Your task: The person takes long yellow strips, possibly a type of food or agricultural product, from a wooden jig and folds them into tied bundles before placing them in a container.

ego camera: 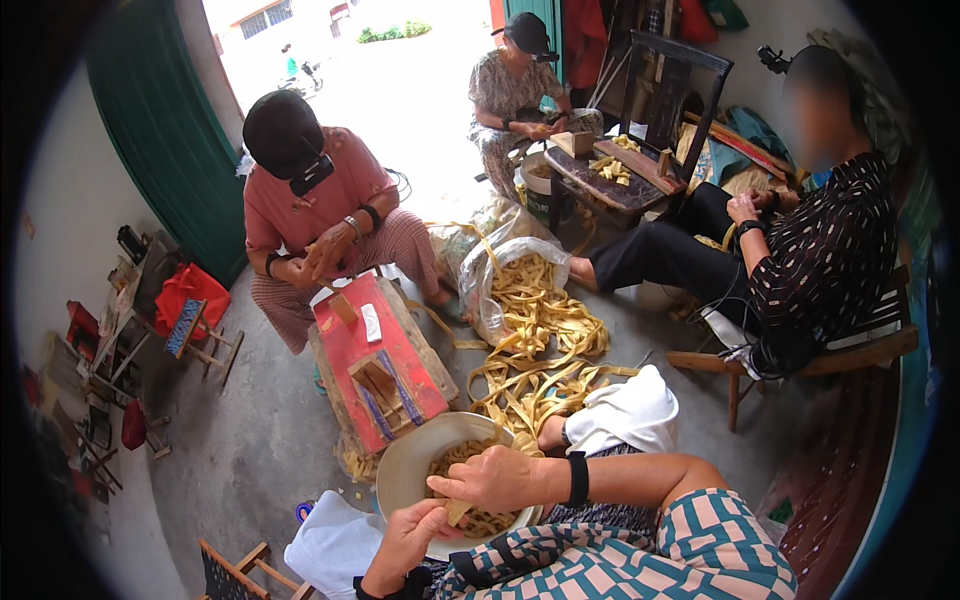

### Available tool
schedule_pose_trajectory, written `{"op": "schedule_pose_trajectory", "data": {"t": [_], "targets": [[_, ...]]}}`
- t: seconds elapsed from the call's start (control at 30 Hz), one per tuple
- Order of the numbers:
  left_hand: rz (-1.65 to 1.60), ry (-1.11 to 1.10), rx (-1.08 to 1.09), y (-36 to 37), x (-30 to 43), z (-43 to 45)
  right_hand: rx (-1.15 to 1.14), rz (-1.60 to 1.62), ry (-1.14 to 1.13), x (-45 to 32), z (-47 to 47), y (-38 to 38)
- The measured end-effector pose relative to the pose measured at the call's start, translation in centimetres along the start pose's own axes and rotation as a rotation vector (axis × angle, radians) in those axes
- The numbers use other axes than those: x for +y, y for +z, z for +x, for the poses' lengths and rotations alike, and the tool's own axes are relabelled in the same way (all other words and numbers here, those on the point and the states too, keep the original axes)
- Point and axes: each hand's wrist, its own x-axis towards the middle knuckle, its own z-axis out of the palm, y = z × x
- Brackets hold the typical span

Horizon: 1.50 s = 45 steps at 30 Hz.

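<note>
Low in the head view, my left hand (411,534) pinches a short piece of yellowish flat strip (457,511) between thumb and fingers. My right hand (495,478) is just above it, its index finger reaching to the strip; whether its other fingers hold anything cannot be told. Both hands are over a pale round basin (405,457) that holds many small folded yellowish pieces (491,523). Long loose strips (525,375) of the same colour lie on the floor beyond the basin and spill from a clear plastic bag (474,289).
A red-topped low bench (390,330) with wooden blocks adjoins the basin. Three people sit around, their hands at work: one behind the bench, one by the doorway, one on a wooden chair (862,352) at right. A dark chair (592,180) holds folded pieces.
</note>
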Motion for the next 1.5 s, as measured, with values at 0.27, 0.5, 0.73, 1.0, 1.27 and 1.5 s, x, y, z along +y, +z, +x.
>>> {"op": "schedule_pose_trajectory", "data": {"t": [0.27, 0.5, 0.73, 1.0, 1.27, 1.5], "targets": [[-0.091, -0.101, -0.126, -0.2, 0.0, -1.8, 0.057, 0.03, -0.122, -0.4, 0.4, 0.1], [-0.704, 0.529, -0.21, -2.1, 1.9, -5.0, 0.304, 0.218, -0.104, 0.0, 0.8, -3.7], [-0.175, 0.492, -0.021, -1.0, 4.0, -3.3, 0.029, 0.763, 0.065, -1.7, 0.4, 0.1], [1.271, 0.852, 0.276, 1.2, 5.6, -1.0, -0.357, 1.35, 0.262, -0.3, 1.8, -2.3], [1.397, 0.899, 0.298, 2.0, 5.5, -0.6, -0.335, 1.638, 0.548, -0.6, 1.3, -0.9], [1.436, 0.937, 0.404, 2.0, 5.3, 0.4, -0.075, 1.808, 0.742, -1.3, 2.2, 0.3]]}}
